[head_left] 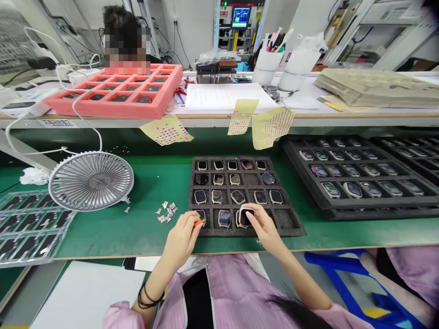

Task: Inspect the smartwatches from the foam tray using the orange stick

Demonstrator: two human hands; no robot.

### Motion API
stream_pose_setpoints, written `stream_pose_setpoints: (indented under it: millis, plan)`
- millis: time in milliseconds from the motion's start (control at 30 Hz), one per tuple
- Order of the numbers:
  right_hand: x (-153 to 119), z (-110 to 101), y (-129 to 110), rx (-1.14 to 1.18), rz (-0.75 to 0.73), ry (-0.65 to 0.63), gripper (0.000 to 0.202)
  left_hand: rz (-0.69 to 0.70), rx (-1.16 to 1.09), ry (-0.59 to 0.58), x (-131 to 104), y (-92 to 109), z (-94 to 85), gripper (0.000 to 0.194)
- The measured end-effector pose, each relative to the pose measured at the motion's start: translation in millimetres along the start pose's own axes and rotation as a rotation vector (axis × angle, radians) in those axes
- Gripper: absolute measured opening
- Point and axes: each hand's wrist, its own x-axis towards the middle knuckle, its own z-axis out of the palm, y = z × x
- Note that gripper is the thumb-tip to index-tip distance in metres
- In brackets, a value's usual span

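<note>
A dark foam tray (298,225) with several watch cases in its compartments lies on the green mat in front of me. My left hand (183,233) is at the tray's front left corner, closed on a thin orange tool (200,222). Partly behind its fingers sits a watch case in the corner compartment. My right hand (263,225) grips a light-framed watch case (245,216) over the front row, with another case's edge showing just to its left. A dark-faced watch case (224,218) rests in the compartment between my hands.
A round grey fan (92,180) stands at the left, near small scattered pieces (167,212) and a clear tray (30,228). Stacked black trays (322,203) of watches are at the right. A pink foam tray (161,100) sits on the shelf; a person is behind it.
</note>
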Motion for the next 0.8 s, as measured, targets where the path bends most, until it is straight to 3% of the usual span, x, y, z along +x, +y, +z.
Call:
stream_pose_setpoints:
  millis: [167,300,400,533,800]
  plan:
    - [11.7,38.9,-22.7,0.613,0.223,0.018,0.023,-0.176,-0.453,-0.217,18.9,40.3,3.4,0.027]
    - [18.8,54.9,-36.5,0.842,0.306,0.007,0.022,-0.325,-0.736,-0.379,27.2,48.6,5.2,0.039]
    - [22.8,58.8,-41.4,0.891,0.332,-0.005,0.027,-0.386,-0.908,-0.462,28.2,46.7,7.4,0.041]
    - [25.7,61.5,-43.1,0.887,0.357,-0.003,0.030,-0.431,-0.970,-0.496,27.6,46.0,9.1,0.041]
    - [28.6,63.9,-44.6,0.852,0.336,0.002,0.029,-0.445,-1.039,-0.443,31.3,48.8,3.7,0.040]
